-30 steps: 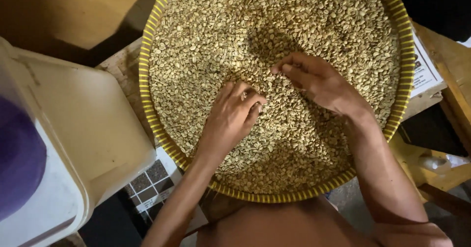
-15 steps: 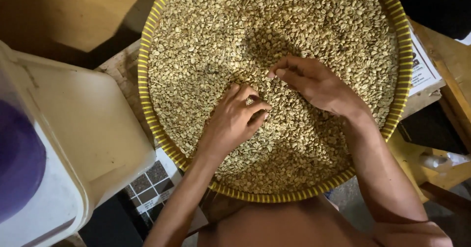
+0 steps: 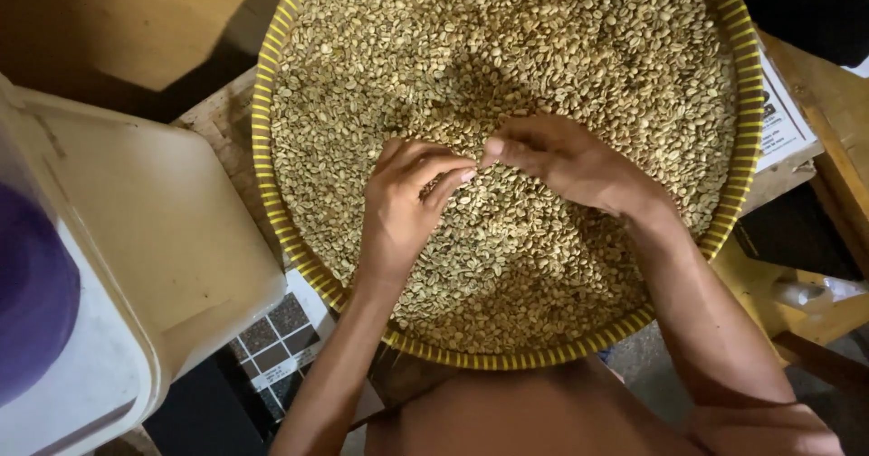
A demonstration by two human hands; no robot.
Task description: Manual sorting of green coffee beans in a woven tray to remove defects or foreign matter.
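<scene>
the left hand point(image 3: 403, 207) and right hand point(image 3: 566, 162) meet at the tray's point(image 3: 507, 360) centre, fingertips pinched together over the pale beans point(image 3: 579, 48); what they grip is too small to tell. sorting looks underway; beans fill the tray toward twelve o'clock. a white bin point(image 3: 136, 266) sits at nine o'clock.

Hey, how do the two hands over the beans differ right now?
The left hand comes up from the near rim of the yellow tray, fingers curled inward; the right hand reaches in from the right, fingers pinched and pointing left. The left sits nearer the person, the right farther in. Both hover over the pale beans, fingertips almost meeting.
</scene>
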